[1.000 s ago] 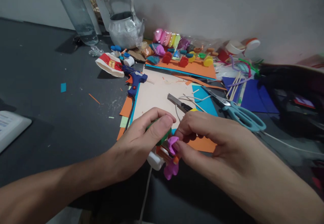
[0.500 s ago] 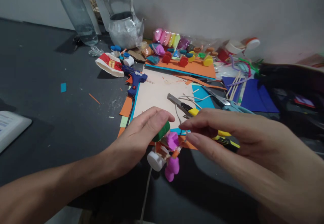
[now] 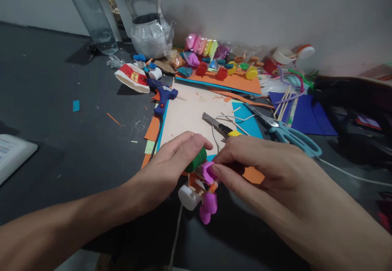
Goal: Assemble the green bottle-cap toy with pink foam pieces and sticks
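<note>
In my left hand (image 3: 180,156) is a small handmade model with a green bottle cap (image 3: 197,159), a white bottle cap (image 3: 190,197) and orange and wooden parts between them. My fingers curl over the green cap. Lumpy pink clay (image 3: 208,206) hangs at the model's lower right. A cupped pink clay piece (image 3: 208,173) sits above it, joined near an orange bit (image 3: 213,187). The thumb and forefinger of my right hand (image 3: 241,167) pinch this cupped piece at its right edge. Behind that hand lies a utility knife (image 3: 219,127), its yellow handle mostly hidden.
A blue glue gun (image 3: 165,96) rests at the left edge of a pale sheet (image 3: 190,112). To the right are scissors (image 3: 290,136) and thin sticks (image 3: 282,101). A kettle (image 3: 150,34), a water bottle (image 3: 93,18) and packs of coloured clay (image 3: 208,47) stand along the back.
My right hand has moved left and its fingertips have closed on the cupped pink clay. The scissors' handles now show fully. My left hand has stayed nearly still around the model.
</note>
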The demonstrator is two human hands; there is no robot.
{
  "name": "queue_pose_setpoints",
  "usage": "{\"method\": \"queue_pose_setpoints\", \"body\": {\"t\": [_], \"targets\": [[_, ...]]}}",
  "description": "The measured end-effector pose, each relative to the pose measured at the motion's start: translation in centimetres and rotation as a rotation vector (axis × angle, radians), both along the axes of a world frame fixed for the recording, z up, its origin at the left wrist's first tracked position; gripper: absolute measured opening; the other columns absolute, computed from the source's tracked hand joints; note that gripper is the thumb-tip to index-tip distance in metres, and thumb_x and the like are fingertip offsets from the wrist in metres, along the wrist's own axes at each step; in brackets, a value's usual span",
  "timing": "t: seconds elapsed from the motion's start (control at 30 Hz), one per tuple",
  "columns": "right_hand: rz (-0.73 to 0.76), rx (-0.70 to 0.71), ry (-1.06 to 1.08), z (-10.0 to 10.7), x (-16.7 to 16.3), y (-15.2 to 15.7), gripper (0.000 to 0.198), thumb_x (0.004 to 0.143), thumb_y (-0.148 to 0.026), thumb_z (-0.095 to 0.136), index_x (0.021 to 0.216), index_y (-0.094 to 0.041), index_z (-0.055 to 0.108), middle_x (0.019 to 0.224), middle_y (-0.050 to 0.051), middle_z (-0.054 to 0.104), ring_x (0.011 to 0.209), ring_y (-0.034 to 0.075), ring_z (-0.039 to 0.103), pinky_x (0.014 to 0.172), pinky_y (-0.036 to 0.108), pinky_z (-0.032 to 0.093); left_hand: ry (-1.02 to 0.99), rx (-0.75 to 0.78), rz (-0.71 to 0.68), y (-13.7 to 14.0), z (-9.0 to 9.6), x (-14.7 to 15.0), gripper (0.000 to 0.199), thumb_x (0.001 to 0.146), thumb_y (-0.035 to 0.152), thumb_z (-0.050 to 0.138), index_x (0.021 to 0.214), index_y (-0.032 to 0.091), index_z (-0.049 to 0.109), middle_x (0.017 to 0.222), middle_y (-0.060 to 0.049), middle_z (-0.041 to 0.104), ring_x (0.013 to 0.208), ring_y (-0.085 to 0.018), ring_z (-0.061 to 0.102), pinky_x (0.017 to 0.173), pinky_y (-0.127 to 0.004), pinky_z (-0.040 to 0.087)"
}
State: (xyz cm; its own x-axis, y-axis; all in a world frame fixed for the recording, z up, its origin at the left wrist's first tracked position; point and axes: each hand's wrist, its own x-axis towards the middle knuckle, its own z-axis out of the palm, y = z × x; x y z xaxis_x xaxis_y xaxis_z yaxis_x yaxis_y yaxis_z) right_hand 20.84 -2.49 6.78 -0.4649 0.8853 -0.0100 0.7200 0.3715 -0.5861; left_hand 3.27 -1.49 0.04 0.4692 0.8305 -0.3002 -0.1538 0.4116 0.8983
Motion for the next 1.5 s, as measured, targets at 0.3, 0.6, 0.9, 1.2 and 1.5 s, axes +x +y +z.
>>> {"method": "queue_pose_setpoints", "body": {"t": [0.3, 0.6, 0.9, 1.2, 1.5], "targets": [[0.023, 0.16, -0.054, 0.4, 1.2, -0.3, 0.026, 0.097, -0.028, 0.049, 0.079, -0.022, 0.068, 0.074, 0.001, 0.069, 0.06, 0.013, 0.06, 0.05, 0.026, 0.04, -0.132, -0.061, 0.022, -0.2, -0.6, -0.1, 0.047, 0.093, 0.063, 0.043, 0.101, 0.022, 0.064, 0.078, -0.002, 0.066, 0.077, -0.019, 0.064, 0.077, -0.031, 0.05], [0.113, 0.321, -0.106, 0.0, 0.9, -0.8, 0.026, 0.094, -0.016, 0.044, 0.085, -0.023, 0.067, 0.081, 0.004, 0.072, 0.066, 0.017, 0.065, 0.056, 0.028, 0.047, -0.152, -0.179, 0.022, 0.0, 0.0, 0.2, 0.055, 0.089, 0.069, 0.045, 0.103, 0.02, 0.064, 0.079, -0.003, 0.065, 0.073, -0.019, 0.063, 0.069, -0.03, 0.052], [0.118, 0.282, -0.172, 0.0, 1.4, -1.3, 0.023, 0.09, -0.015, 0.046, 0.089, -0.023, 0.067, 0.091, 0.006, 0.073, 0.071, 0.02, 0.068, 0.058, 0.031, 0.048, -0.145, -0.138, 0.046, 0.0, 0.1, 0.1, 0.052, 0.09, 0.067, 0.045, 0.102, 0.02, 0.063, 0.077, -0.002, 0.065, 0.072, -0.018, 0.063, 0.068, -0.028, 0.051], [0.155, 0.303, -0.196, 0.0, 1.2, -1.2, 0.024, 0.087, -0.011, 0.045, 0.089, -0.023, 0.066, 0.084, 0.006, 0.071, 0.065, 0.018, 0.064, 0.056, 0.031, 0.044, -0.16, -0.16, 0.032, 0.1, 0.2, 0.1, 0.049, 0.091, 0.066, 0.045, 0.102, 0.021, 0.063, 0.074, -0.001, 0.064, 0.069, -0.016, 0.061, 0.064, -0.025, 0.05], [0.1, 0.187, -0.191, 0.9, 1.3, -1.6, 0.024, 0.097, -0.025, 0.044, 0.102, -0.027, 0.067, 0.085, 0.004, 0.07, 0.07, 0.018, 0.064, 0.057, 0.03, 0.046, -0.147, -0.125, 0.019, 0.3, 0.3, -0.1, 0.051, 0.091, 0.066, 0.044, 0.101, 0.02, 0.064, 0.073, -0.001, 0.064, 0.064, -0.015, 0.061, 0.062, -0.025, 0.049]]}}
